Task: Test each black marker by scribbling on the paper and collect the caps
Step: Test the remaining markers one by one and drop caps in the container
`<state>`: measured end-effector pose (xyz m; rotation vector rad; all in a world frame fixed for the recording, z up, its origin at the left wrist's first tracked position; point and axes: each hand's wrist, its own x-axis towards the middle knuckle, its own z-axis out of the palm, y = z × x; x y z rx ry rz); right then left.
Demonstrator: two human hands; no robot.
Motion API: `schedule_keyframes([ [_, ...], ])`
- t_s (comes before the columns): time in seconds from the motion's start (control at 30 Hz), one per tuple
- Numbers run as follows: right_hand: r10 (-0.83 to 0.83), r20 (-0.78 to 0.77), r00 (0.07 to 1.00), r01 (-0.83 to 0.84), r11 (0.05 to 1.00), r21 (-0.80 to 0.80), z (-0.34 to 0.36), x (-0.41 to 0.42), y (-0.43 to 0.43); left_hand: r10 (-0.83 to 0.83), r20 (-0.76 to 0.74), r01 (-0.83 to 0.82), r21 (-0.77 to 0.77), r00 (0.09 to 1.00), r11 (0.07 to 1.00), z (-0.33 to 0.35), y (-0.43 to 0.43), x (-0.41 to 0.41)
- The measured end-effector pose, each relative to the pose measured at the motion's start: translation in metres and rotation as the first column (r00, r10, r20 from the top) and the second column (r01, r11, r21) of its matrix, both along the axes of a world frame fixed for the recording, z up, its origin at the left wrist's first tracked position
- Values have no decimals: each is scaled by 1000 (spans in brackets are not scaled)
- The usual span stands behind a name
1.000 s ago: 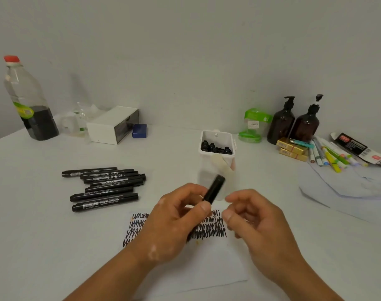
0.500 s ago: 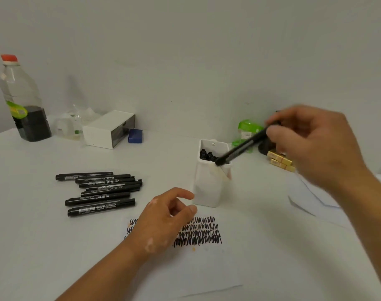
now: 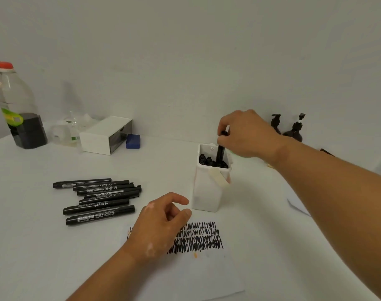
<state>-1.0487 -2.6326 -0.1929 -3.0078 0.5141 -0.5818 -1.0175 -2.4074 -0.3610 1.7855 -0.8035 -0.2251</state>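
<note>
Nearest you, in front of the white container (image 3: 209,192), the paper (image 3: 185,276) lies flat on the worktop (image 3: 33,246), with rows of black scribbles (image 3: 198,237) across its far half. Your left hand (image 3: 161,224) rests on the sheet, just in front and to the left of the container, probably to pin it so it cannot slide under a marker tip. Its grip is slack: the fingers are loosely curled, thumb and forefinger a little apart, with nothing visible between them. The forearm comes in low from the near edge.

Left of the container and well apart from it, a row of black markers (image 3: 98,198) lies side by side. I judge these to be the ones awaiting their test.

The container stands upright with a strip of tape (image 3: 217,179) hanging off its near rim. It is packed with dark round tops, and I cannot tell whether they are loose caps or marker ends. Your right hand (image 3: 243,135) hangs over its far side, wrist bent down and forearm reaching in from the right. Its grip is narrow and closed from above on the upper end of one black marker (image 3: 220,152). That marker stands nearly upright, its lower end down among the dark tops. This looks like stowing a tested marker.

Behind the container to the right stand two pump bottles (image 3: 293,131). Behind it to the far left are a white box (image 3: 106,135), a blue block (image 3: 133,141) and a red-capped bottle (image 3: 18,109).
</note>
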Motion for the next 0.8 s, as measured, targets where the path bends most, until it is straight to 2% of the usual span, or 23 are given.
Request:
schedule_keyframes([
  [0.33,-32,-80,996,32,999,8,6,15,4,-4,31,3,21,999,1000,2,1,-1],
  [0.5,-67,-231,971,62,998,-31,-5,9,1,-9,39,8,27,999,1000,4,1,-3],
  [0.8,-92,-370,925,66,994,-83,-26,15,-8,-6,33,5,31,999,1000,5,1,-4],
])
